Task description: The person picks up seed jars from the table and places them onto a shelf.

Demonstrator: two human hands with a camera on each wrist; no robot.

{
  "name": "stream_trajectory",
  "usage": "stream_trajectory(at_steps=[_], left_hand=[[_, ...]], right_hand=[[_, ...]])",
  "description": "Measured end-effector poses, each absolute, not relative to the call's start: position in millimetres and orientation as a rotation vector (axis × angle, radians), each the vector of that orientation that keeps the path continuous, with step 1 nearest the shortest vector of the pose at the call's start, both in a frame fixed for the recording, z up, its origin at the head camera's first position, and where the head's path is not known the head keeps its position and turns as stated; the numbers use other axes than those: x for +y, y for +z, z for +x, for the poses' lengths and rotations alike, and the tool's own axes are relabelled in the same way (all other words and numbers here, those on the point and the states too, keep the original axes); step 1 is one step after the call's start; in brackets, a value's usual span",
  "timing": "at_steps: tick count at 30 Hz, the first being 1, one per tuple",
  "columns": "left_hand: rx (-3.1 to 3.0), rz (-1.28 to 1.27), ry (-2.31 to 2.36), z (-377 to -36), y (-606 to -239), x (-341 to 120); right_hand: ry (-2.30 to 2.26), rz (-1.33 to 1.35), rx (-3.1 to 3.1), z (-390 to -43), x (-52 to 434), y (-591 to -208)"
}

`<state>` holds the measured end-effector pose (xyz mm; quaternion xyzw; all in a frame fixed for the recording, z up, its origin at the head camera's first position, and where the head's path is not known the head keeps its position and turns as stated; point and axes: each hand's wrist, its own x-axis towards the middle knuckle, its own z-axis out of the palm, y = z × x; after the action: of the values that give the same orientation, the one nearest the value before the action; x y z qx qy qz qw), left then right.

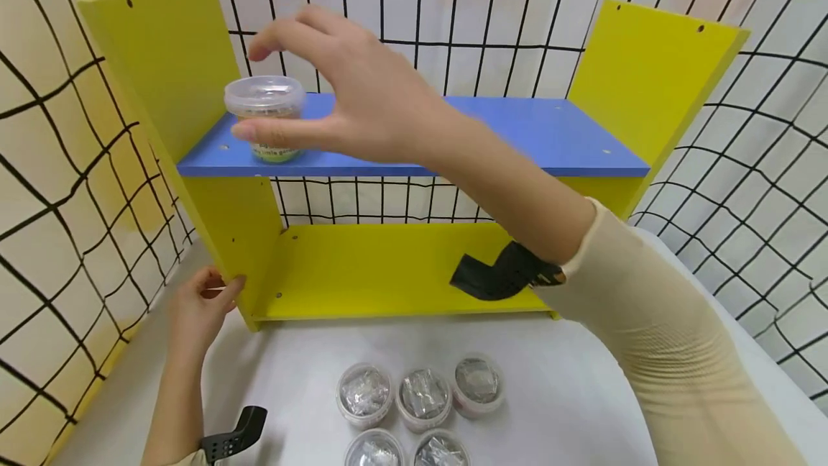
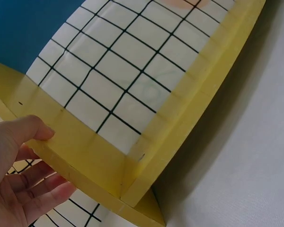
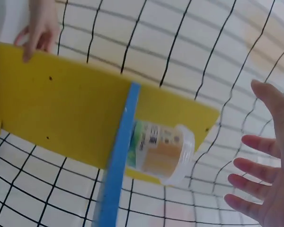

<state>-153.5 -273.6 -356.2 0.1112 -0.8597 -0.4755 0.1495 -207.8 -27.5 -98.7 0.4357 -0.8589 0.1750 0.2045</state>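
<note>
Right hand [image 1: 362,92] is hovering just beside the clear lidded plastic cup with a green label [image 1: 266,117], its grip wide, fingers [image 3: 255,163] spread and holding nothing; the wrist view shows a gap between palm and cup. The cup is standing upright near the left end of the blue shelf board [image 1: 517,135], close to the front edge.

Left hand [image 1: 200,304] is gripping the front edge of the yellow left side panel [image 1: 220,236], thumb on top, fingers curled under, apparently steadying the yellow shelf unit.

Progress, as judged: one cup is shelved. Five more clear lidded cups with silvery contents [image 1: 420,398] are waiting on the white table [image 1: 582,394] near its front edge, so most appears left.
</note>
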Motion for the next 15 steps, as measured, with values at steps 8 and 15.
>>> stream_trajectory(at_steps=[8,15], left_hand=[[-2.478,0.332,-1.354,-157.1,-354.8,-275.0],[-2.473,0.325,-1.366,-158.0,-355.4,-276.0]], right_hand=[[0.577,1.322,-2.208,-172.5,30.5,-164.7],[0.665,1.31,-2.42,-110.0,62.8,-180.8]])
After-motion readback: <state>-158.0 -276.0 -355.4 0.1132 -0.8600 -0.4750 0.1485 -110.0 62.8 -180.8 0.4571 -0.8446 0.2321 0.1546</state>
